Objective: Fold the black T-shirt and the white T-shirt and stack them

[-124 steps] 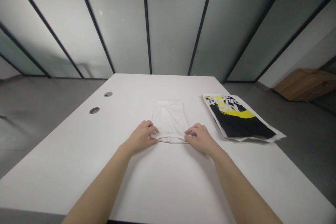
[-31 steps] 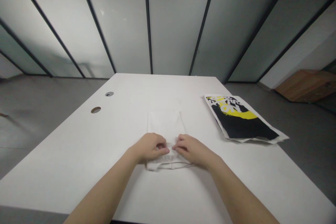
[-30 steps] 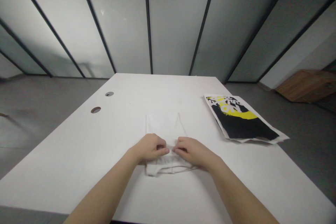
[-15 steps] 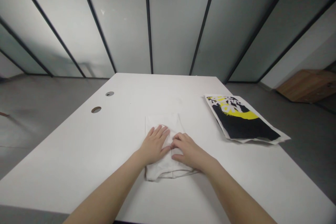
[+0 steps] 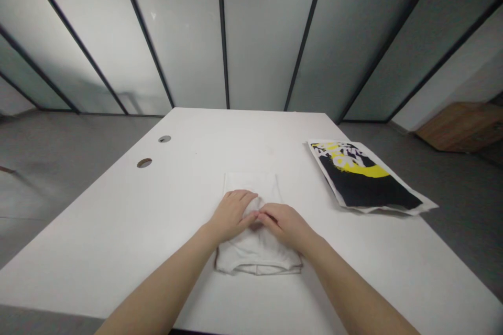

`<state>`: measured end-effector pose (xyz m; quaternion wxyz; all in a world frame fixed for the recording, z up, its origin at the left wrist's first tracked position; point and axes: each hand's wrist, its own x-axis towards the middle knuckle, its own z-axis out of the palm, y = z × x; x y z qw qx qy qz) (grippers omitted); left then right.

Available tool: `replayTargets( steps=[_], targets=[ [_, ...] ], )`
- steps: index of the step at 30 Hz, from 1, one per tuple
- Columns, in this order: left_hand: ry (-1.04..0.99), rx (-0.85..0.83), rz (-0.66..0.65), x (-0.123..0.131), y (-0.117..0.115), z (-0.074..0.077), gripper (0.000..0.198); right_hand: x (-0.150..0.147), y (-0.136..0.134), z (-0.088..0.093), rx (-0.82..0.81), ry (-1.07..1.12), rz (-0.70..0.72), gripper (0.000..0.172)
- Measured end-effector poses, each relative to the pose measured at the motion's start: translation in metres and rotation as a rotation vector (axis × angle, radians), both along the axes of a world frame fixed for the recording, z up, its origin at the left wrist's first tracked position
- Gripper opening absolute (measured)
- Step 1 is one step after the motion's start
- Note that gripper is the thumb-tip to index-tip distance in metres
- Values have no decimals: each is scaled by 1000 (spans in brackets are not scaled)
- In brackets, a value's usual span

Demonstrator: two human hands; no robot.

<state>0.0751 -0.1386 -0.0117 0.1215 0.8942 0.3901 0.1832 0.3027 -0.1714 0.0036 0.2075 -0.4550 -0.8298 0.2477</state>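
A white cloth (image 5: 255, 254), folded into a rough rectangle, lies on the white table in front of me. On its left half rests my left hand (image 5: 232, 215), fingers together and bent, the thumb reaching toward the other hand. My right hand (image 5: 283, 222) is closed on the cloth's right half, its fingertips pinched at the middle. The two hands meet there, and a small raised fold of cloth shows between them. The fingertips of my left hand are partly hidden against the cloth.
On the right side of the white table (image 5: 118, 230) lies a flat white item with a black and yellow print (image 5: 365, 183). Two round holes are in the tabletop at the left. A wooden cabinet (image 5: 459, 126) stands on the floor at the far right, beyond the table.
The fingers of my left hand, spread flat before, have drawn together and bent. My right fingers have closed into a pinch. The cloth's upper part has shifted slightly right and its lower right corner now shows.
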Motion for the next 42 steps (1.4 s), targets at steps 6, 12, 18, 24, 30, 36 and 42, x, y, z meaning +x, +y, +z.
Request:
replayTargets(
  steps=[6,12,18,24,30,36,42],
  targets=[
    [87,72,82,7,-1,-16,50,-15,5,-18,184,29,-52,23],
    [200,75,146,1,3,-35,72,-24,4,-43,234,-193,-144,42],
    [206,108,182,0,4,-18,58,-20,2,-32,206,-307,-168,48],
    [169,67,263,8,0,6,29,-27,2,-6,154,-205,-142,25],
    [157,56,261,17,-7,-9,29,-32,9,-25,213,-95,-84,17],
    [217,119,289,14,-1,-31,55,-30,13,-40,128,-309,-190,56],
    [327,15,476,7,11,-22,67,-20,22,-35,-14,-408,-377,65]
  ],
)
